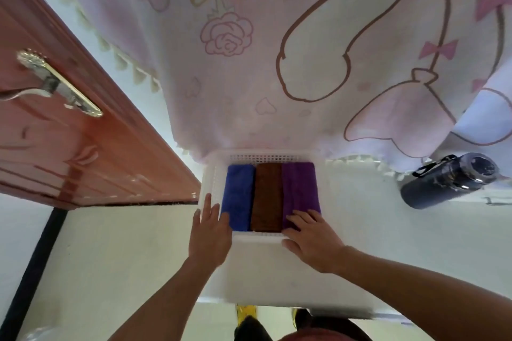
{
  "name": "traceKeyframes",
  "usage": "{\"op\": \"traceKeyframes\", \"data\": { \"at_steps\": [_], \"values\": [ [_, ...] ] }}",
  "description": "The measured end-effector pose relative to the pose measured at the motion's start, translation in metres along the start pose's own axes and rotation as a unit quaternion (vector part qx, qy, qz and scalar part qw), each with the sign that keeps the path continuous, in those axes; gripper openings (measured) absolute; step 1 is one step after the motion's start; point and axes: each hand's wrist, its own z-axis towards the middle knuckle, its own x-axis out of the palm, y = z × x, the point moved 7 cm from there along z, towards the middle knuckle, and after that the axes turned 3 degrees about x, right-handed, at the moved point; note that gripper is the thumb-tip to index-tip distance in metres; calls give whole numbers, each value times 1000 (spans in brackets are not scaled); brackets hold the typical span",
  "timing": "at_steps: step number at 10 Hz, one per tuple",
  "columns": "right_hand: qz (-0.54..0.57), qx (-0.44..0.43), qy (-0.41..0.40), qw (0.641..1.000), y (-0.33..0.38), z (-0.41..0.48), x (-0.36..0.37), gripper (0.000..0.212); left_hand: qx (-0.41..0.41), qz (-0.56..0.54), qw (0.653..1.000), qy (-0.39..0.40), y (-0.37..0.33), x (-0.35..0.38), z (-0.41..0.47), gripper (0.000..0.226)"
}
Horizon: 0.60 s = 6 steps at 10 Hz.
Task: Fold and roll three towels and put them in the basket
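A white perforated basket (263,157) sits on the white table, holding three rolled towels side by side: a blue towel (238,194) on the left, a brown towel (267,196) in the middle, a purple towel (300,188) on the right. My left hand (210,232) lies flat with fingers spread against the basket's left front corner. My right hand (313,238) rests over the front rim, its fingertips touching the near end of the purple towel. Neither hand grips anything.
A dark water bottle (448,183) lies on its side at the right of the table. A pink patterned curtain (277,50) hangs behind the basket. A reddish door (83,147) with a metal handle (55,83) stands at the left.
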Motion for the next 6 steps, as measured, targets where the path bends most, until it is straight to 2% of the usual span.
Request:
{"op": "traceKeyframes", "data": {
  "at_steps": [1, 2, 3, 4, 5, 6],
  "values": [
    [12, 51, 24, 998, 5, -13, 9, 56, 35, -2, 999, 5, -1, -3, -9, 13],
    [7, 68, 37, 997, 5, -18, 13, 60, 63, -14, 998, 8, 2, 1, -18, 18],
    [4, 68, 58, 996, 11, -18, 3, 63, 80, -24, 996, 11, 6, -2, -20, 55],
    [79, 106, 57, 990, 15, -9, -28, 67, 98, -25, 993, 69, 4, -4, -20, 58],
    [222, 146, -137, 954, 25, 0, -134, 50, 134, 13, 987, 86, 1, -12, -15, 50],
    [316, 77, -422, 846, 58, -26, -277, 24, 187, 38, 978, 89, -4, -14, -11, 43]
  ]
}}
